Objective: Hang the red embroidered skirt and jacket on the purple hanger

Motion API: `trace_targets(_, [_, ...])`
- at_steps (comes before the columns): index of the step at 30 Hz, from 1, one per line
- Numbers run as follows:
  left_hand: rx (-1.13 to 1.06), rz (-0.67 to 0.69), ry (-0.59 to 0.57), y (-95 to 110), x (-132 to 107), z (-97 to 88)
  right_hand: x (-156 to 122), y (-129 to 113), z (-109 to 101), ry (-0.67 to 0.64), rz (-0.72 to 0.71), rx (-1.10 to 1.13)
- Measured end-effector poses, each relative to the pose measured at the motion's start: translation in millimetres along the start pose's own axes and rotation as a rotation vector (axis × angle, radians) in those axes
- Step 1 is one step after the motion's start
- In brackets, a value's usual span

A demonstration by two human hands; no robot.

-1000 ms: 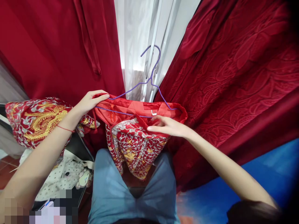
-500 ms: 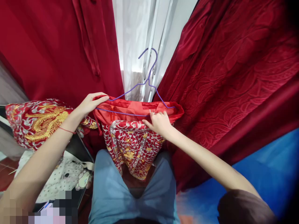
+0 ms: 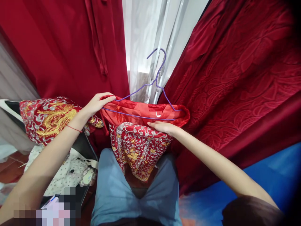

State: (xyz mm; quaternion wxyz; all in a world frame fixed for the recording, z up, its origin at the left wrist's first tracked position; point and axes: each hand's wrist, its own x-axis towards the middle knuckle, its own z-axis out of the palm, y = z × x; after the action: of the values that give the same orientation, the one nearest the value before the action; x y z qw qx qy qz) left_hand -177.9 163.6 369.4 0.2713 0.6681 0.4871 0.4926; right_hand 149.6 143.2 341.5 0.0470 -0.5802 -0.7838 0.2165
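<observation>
A red skirt (image 3: 141,141) with silver and gold embroidery hangs in front of my knees, its red lining showing at the open top. Inside that top sits a purple wire hanger (image 3: 141,86), hook upward, its lower bar crossing the lining. My left hand (image 3: 102,102) pinches the skirt's upper left corner by the hanger's end. On the front upper edge, below the bar, lies my right hand (image 3: 163,127); its thumb side shows along the fabric, and the other fingers are mostly hidden. A small white label (image 3: 158,114) shows on the lining.
To the left, a matching embroidered red garment (image 3: 55,117) drapes over a dark chair (image 3: 81,144). A white dotted bag (image 3: 63,172) with a plush charm lies below it. Red curtains (image 3: 94,47) flank a white sheer panel ahead. Blue fabric (image 3: 258,175) spreads at lower right.
My right hand has moved off the hanger's bar and the lining, down to the skirt's front edge, uncovering the label. My left hand keeps its grip. The view has shifted slightly left.
</observation>
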Motion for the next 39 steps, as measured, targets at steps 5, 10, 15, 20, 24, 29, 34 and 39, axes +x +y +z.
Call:
trace_targets(5, [-0.006,-0.003,0.005,2.6,-2.0,0.0,-6.9,-13.5,15.5,-0.112,-0.013,0.504])
trace_targets(10, [-0.004,0.006,-0.017,3.6,-3.6,-0.2,-46.0,-33.4,-5.3,-0.16,-0.51,0.177])
trace_targets(15, [0.006,0.003,0.007,1.8,-2.9,-0.4,-75.4,-41.2,-4.7,0.285,-1.098,-0.326])
trace_targets(20, [-0.006,0.007,-0.008,3.2,-3.4,3.4,-79.2,-18.4,-11.6,0.043,-1.24,-0.355])
trace_targets(24, [-0.008,0.001,-0.007,2.3,-3.5,4.9,-66.5,9.5,-55.8,0.501,-0.65,-0.347])
trace_targets(29, [-0.017,-0.011,-0.017,0.9,-2.8,1.8,-42.5,46.6,-70.6,0.665,0.242,-0.591])
trace_targets(34, [0.057,0.036,-0.063,8.4,-5.5,-0.7,-35.8,66.9,-72.3,0.664,0.353,-0.563])
trace_targets(39, [0.092,0.074,-0.103,9.6,-3.1,-5.5,-27.3,69.5,-90.2,0.868,0.191,-0.502])
